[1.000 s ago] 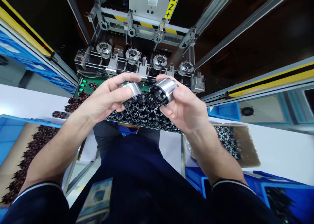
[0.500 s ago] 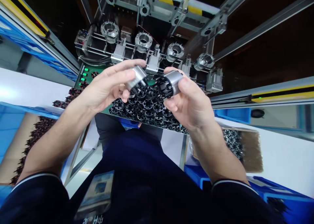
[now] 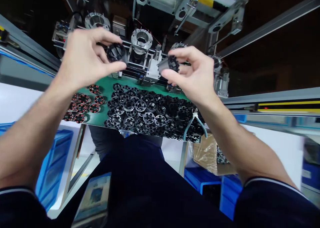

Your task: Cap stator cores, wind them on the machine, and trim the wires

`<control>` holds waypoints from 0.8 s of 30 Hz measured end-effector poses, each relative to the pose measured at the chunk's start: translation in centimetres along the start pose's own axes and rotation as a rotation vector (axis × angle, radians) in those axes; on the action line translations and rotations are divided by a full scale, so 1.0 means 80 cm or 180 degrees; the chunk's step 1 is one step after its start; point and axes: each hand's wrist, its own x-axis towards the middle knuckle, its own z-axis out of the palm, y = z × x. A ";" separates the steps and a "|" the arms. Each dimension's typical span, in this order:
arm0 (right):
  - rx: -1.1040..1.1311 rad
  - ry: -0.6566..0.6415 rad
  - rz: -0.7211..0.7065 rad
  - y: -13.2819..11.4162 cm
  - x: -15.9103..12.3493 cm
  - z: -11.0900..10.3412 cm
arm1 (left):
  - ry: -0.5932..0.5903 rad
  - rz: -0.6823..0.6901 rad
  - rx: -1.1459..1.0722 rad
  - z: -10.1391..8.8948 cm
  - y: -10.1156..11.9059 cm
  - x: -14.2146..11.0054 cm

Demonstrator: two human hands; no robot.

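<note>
My left hand (image 3: pixel 85 58) grips a motor stator core (image 3: pixel 116 53) with black slotted end pieces, thumb below and fingers above. It is held in front of the leftmost round metal fixture (image 3: pixel 97 20). A second stator core (image 3: pixel 168 65), grey-sided with a black toothed end, is pinched between the thumb and fingers of my right hand (image 3: pixel 196 73). It sits in the air near a metal block (image 3: pixel 153 68) and just in front of another round fixture (image 3: pixel 178 46). Between the two hands stands a ring-shaped fixture (image 3: pixel 141 39) with an open centre.
Several black stator cores (image 3: pixel 150 117) lie massed on the green work surface (image 3: pixel 103 84). Cores with reddish windings (image 3: pixel 82 104) are at its left. Cutting pliers (image 3: pixel 195 114) rest on the pile's right end. Blue bins (image 3: pixel 200 178) and a cardboard box (image 3: pixel 206 153) stand lower right.
Both hands have moved up toward the fixtures and apart, the left one going farther left. The stator cores have turned in the fingers. The view has shifted, showing more of the pile and the pliers.
</note>
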 end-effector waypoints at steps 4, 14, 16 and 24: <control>-0.1100 -0.0011 -0.0125 0.055 0.073 -0.012 | 0.0062 -0.0636 -0.0024 -0.012 -0.021 0.062; -0.1713 0.0117 -0.0396 0.096 0.091 0.006 | -0.0084 -0.0749 -0.0476 -0.023 -0.043 0.066; -0.1583 0.0217 -0.0234 0.092 0.090 0.010 | 0.0073 -0.0908 -0.0884 -0.019 -0.044 0.058; -0.0505 0.0140 0.0289 0.061 0.116 0.004 | 0.1169 0.0448 -0.1694 0.010 -0.067 -0.084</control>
